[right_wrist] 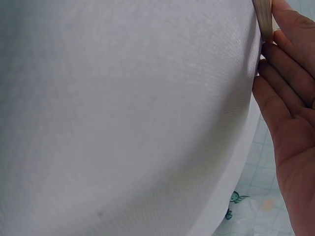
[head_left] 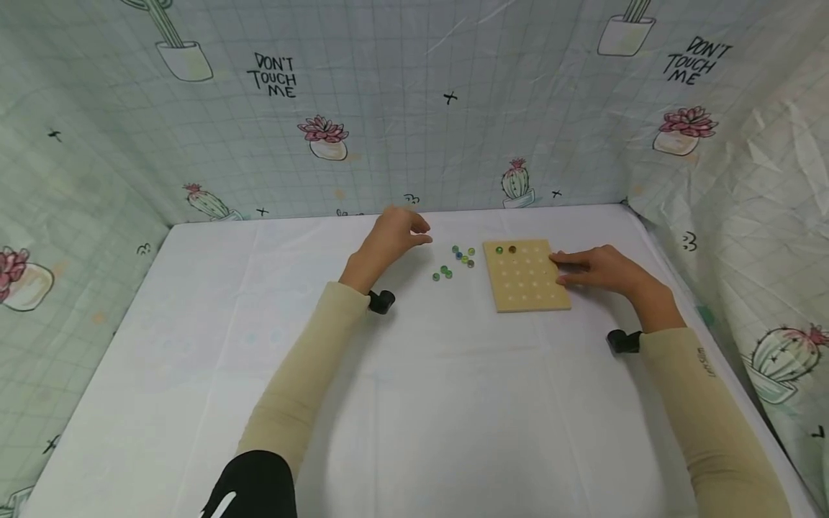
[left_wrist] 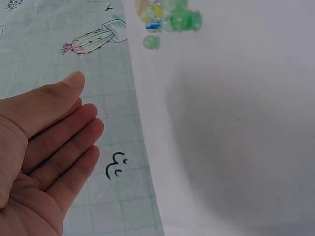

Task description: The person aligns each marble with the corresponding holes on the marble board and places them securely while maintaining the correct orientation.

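Observation:
A square pale wooden board with rows of small hollows lies on the white table. In its far-left part sit a green marble and a brown marble. My right hand touches the board's right edge with thumb and fingertips, its fingers mostly straight; the board's side shows beside them in the right wrist view. My left hand hovers left of the loose glass marbles, fingers loosely bent and nothing between them. A blue-streaked marble lies among green ones in the left wrist view.
The white-covered table reaches back to a hanging patterned sheet. Another part of the sheet hangs along the right side. A black wrist camera sits at the left wrist, another camera at the right.

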{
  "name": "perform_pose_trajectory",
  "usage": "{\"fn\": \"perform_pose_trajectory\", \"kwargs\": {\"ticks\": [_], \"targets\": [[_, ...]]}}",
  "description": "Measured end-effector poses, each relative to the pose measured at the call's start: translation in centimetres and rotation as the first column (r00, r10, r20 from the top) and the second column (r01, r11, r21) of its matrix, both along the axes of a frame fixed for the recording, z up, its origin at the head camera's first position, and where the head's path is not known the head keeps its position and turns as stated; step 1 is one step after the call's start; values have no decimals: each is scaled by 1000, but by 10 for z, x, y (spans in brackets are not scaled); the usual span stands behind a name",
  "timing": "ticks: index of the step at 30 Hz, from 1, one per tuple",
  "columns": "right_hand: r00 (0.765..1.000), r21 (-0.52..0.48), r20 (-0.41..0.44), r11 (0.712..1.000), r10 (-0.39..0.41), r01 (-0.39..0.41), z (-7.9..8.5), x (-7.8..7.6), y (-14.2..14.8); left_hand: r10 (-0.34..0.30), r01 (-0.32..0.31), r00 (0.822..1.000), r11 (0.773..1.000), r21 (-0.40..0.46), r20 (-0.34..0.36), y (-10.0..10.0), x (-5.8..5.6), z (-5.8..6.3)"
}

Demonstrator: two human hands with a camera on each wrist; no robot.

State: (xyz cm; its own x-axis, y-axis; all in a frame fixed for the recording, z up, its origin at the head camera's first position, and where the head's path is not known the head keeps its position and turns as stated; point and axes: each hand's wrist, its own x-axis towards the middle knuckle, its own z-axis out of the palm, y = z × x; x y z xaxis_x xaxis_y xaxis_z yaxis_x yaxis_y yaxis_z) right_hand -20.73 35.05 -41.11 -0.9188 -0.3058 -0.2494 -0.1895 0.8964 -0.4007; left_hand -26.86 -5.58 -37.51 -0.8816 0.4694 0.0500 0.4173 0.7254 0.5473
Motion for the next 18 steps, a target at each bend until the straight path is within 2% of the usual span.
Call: {"fn": "perform_pose_trajectory", "kwargs": {"ticks": [6,12,18], "targets": [[1000,-7,15,1000,-9,9,1,1,0,-32,36,998,996,-78,60,-4,4,-9],[1000,-10,11,1000,-21,21,-1,0,1,-86,94,992,993,-74,97,-1,12,-21],[1000,-9,11,1000,-23,23,-1,0,1,-111,121,987,989,-84,113,2,19,-26]]}}
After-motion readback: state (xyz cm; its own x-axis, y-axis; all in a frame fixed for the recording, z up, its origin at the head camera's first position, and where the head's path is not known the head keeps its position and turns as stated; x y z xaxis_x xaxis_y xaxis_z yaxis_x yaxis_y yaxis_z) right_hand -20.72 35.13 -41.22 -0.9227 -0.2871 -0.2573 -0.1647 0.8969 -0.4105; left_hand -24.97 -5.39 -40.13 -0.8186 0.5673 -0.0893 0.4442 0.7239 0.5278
